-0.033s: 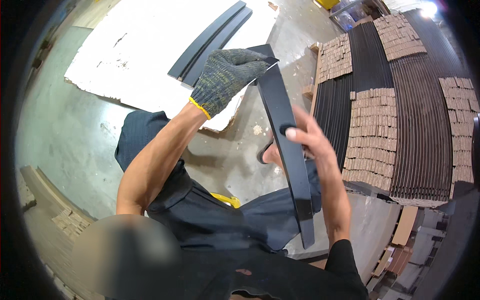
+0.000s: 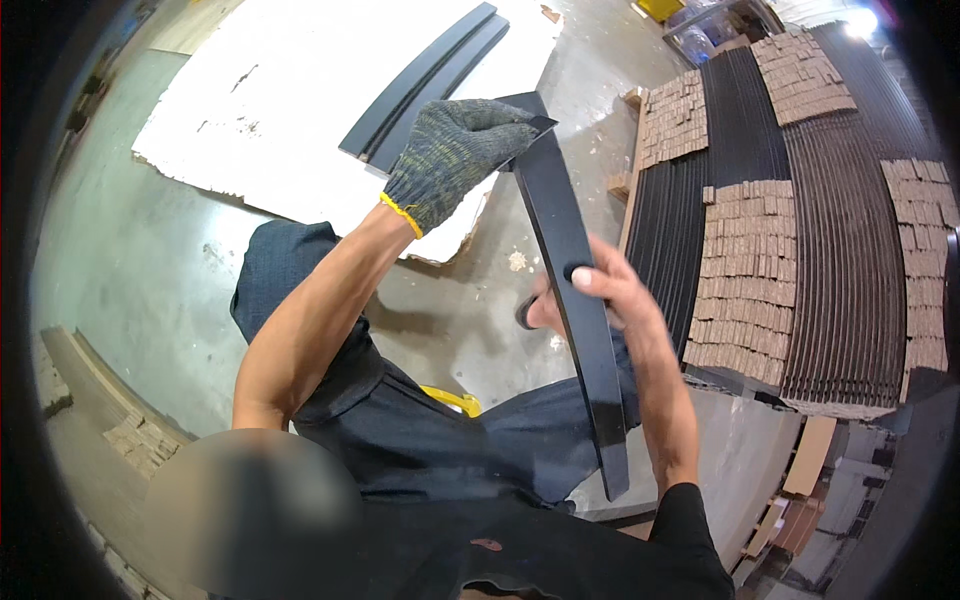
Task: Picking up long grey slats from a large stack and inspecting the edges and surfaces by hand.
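Note:
A long dark strip [image 2: 565, 240], flat-faced like a wooden slat, slants from my left hand down toward my lap. My left hand [image 2: 460, 150], in a dark knitted glove with a yellow cuff, is closed at its far end. Its fingers pinch a thin dark piece [image 2: 541, 126] with a pointed corner, lying against the strip; its kind is unclear. My bare right hand [image 2: 615, 285] grips the strip midway, thumb on the face beside a small dark round spot, other fingers partly hidden behind. Two similar dark strips [image 2: 425, 85] lie side by side on a white board [image 2: 250, 110].
Tall stacks of dark and brown-ended strips [image 2: 745, 270] stand on the right, near wooden blocks [image 2: 620, 186]. A yellow curved thing [image 2: 452, 401] shows on the floor between my legs. A grey bin [image 2: 715, 35] is at the far right. Cartons [image 2: 809, 455] lie at the lower right.
My right hand has shifted slightly along the strip toward me. A pale edge on the thin piece at my left hand no longer shows. The strip and left hand stay nearly still.

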Demonstrator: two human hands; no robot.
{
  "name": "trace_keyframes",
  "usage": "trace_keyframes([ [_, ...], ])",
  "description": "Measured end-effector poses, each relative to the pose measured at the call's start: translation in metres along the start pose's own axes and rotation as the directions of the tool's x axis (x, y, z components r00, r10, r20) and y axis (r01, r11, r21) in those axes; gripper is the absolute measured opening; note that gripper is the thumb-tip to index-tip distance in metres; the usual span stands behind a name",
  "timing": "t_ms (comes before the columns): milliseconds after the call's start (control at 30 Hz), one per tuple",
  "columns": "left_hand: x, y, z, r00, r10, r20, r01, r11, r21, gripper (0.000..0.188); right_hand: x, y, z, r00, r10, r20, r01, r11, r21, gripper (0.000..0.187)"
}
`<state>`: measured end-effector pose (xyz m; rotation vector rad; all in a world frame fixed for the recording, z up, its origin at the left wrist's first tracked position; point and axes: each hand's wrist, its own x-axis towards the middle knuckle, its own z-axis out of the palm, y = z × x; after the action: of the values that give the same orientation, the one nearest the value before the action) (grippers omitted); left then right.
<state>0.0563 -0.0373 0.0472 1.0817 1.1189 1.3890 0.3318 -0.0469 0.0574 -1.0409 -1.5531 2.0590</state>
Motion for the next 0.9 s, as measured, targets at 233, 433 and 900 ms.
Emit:
trace_keyframes([
  [233, 0.018, -0.037, 0.0, 0.824, 0.567, -0.007, -0.261, 0.39, 0.883, 0.014, 0.004, 0.047, -0.003, 0.997, 0.035, -0.075, -0.017, 0.973, 0.231, 0.061],
  [433, 0.024, -0.057, 0.016, 0.793, 0.531, 0.299, -0.384, 0.054, 0.922, 0.028, 0.012, 0.054, -0.017, 0.999, -0.045, -0.021, 0.049, 0.971, 0.232, 0.067],
  [900, -0.038, -0.069, 0.072, 0.759, 0.458, 0.464, -0.595, 0.197, 0.779, 0.032, 0.011, 0.068, -0.033, 0.981, -0.02, -0.191, 0.064, 0.972, 0.227, 0.057],
])
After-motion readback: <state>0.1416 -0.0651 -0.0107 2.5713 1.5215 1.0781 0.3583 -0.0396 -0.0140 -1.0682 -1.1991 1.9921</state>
